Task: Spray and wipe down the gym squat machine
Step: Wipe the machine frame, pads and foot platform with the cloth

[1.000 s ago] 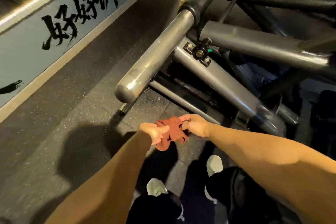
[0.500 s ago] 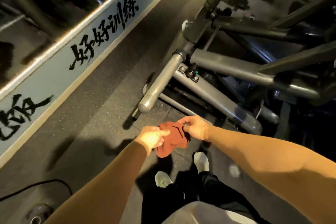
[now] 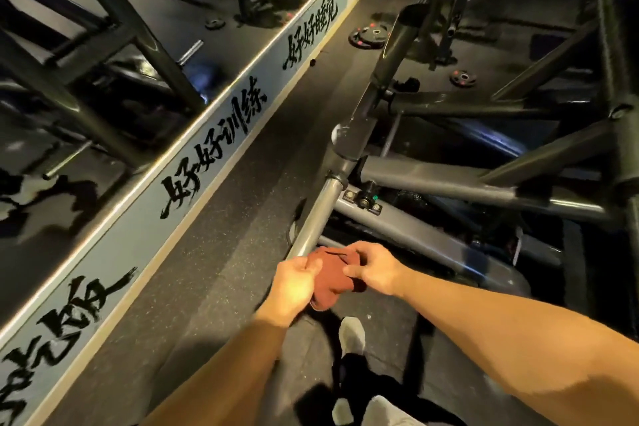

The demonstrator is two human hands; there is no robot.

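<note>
A rust-red cloth (image 3: 330, 275) is bunched between both my hands at the lower middle of the head view. My left hand (image 3: 294, 284) grips its left side in a fist. My right hand (image 3: 371, 270) pinches its right side with curled fingers. The cloth lies over the near end of a silver weight peg (image 3: 316, 218) of the grey squat machine (image 3: 449, 180), whose tubes and bolted bracket (image 3: 363, 199) spread to the right. No spray bottle is in view.
A mirrored wall with a pale band of black brush lettering (image 3: 214, 149) runs along the left. Dark rubber floor (image 3: 242, 235) lies between it and the machine. Weight plates (image 3: 368, 34) lie on the floor further back. My feet (image 3: 351, 335) stand below the hands.
The view has lifted and pulled back, showing more machine and wall. Both hands, still holding the cloth, have risen to the peg's near end, which the cloth now covers.
</note>
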